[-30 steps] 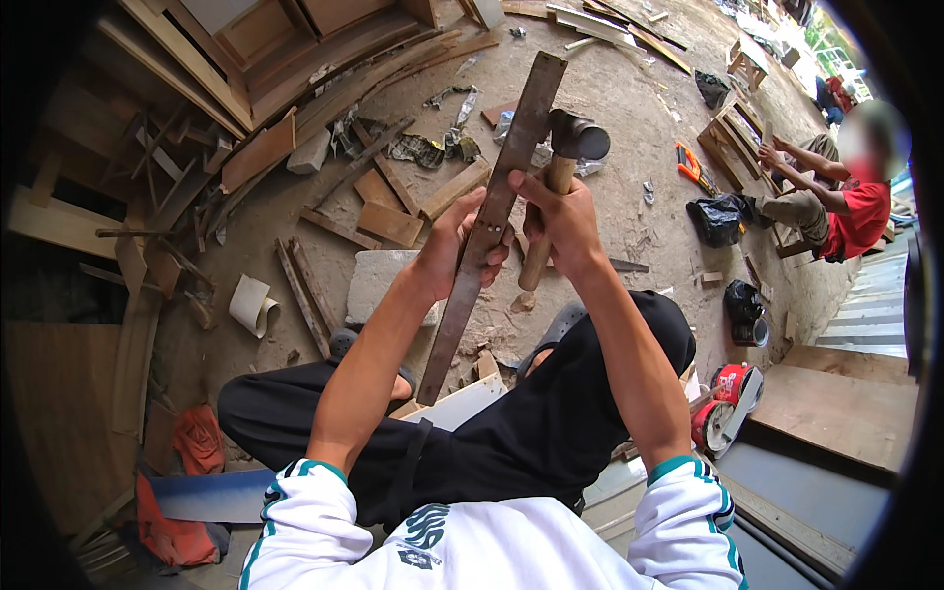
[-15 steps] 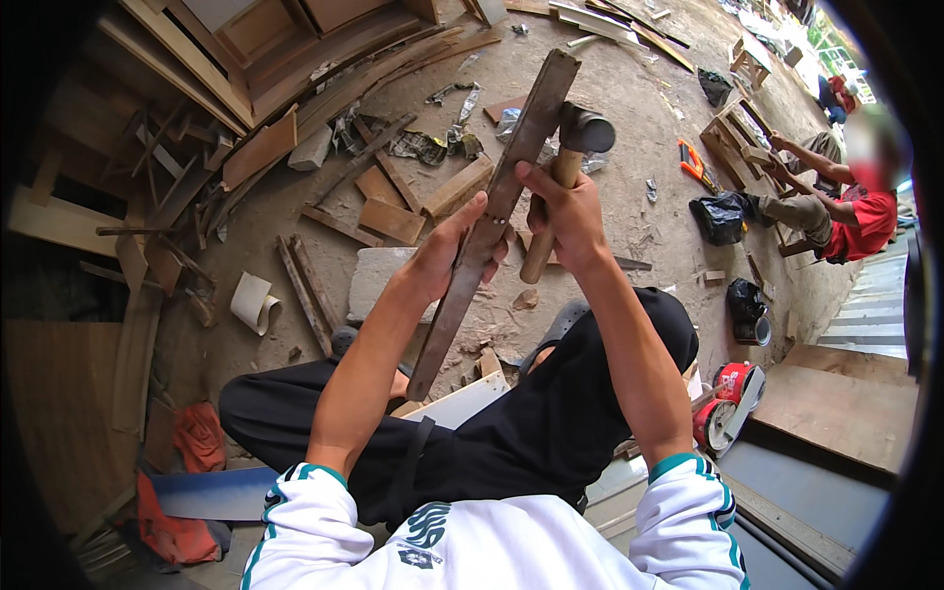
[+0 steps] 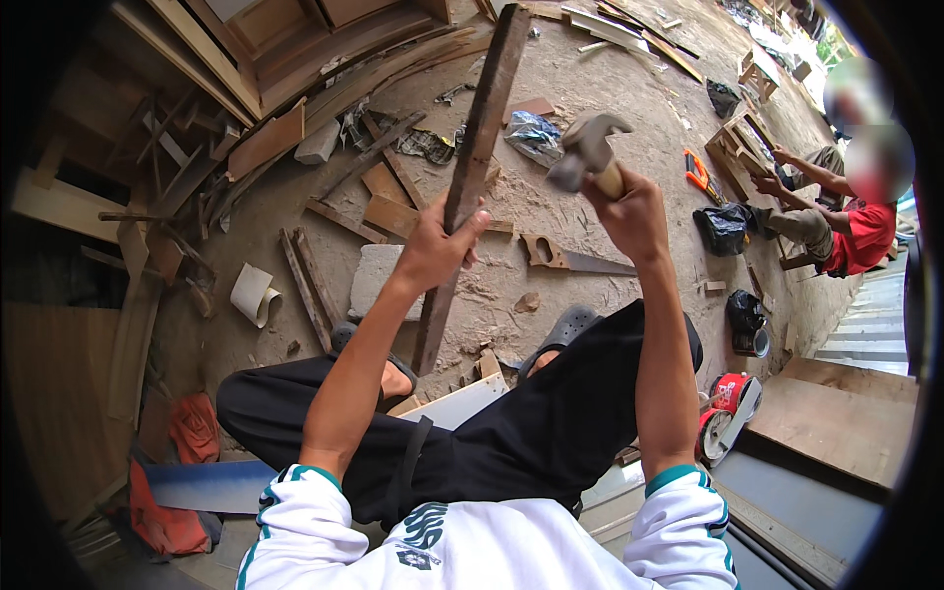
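Left hand [image 3: 436,248] closed around the wooden strip [image 3: 487,113], left of the handsaw [image 3: 547,255]; right hand [image 3: 629,221] closed around the hammer [image 3: 590,146] handle, above the handsaw (strip and hammer apart); grip the strip firmly, keeping fingers clear of the hammer.

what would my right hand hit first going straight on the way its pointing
Past the hammer the right hand holds, probably the ground; pale strips lie farther along that line, but depth is unclear.
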Demonstrator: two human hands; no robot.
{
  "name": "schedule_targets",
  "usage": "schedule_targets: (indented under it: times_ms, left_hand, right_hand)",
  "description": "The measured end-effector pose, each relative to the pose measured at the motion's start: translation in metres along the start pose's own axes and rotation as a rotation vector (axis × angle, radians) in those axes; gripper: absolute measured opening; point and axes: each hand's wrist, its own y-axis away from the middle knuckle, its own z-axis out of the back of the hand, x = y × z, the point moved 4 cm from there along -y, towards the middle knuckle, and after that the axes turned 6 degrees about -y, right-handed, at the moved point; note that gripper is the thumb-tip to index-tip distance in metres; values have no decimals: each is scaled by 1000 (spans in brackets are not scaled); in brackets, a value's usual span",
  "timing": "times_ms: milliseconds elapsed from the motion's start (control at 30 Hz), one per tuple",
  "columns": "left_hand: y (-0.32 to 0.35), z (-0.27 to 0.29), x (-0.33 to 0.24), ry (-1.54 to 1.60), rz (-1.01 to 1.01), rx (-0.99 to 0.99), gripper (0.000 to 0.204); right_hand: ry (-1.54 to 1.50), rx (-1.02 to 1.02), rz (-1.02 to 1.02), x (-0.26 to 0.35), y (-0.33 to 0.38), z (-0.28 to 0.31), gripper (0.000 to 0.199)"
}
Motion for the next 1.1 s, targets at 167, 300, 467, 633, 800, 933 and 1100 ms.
schedule_targets:
  times_ms: [167, 300, 467, 633, 800, 933, 1100]
  left_hand:
    - [3, 14, -7, -217, 55, 16, 37]
    - [7, 7, -6, -415, 12, 39, 42]
    - [4, 2, 6, -440, -99, 86, 49]
    - [4, 3, 9, -428, -93, 139, 52]
    - [0, 22, 17, -598, -79, 170, 61]
    - [3, 17, 16, -465, 57, 201, 59]
    - [4, 6, 31, -127, 108, 206, 46]
  right_hand:
    - [654, 279, 233, 26, 27, -20, 15]
    - [746, 366, 318, 31, 34, -40, 12]
    - [735, 421, 347, 32, 28, -44, 11]
    - [733, 465, 340, 32, 27, -45, 10]
    - [743, 461, 290, 32, 24, -44, 11]
    - [758, 428, 229, 27, 25, -45, 11]
    - [744, 338, 189, 23, 21, -48, 8]
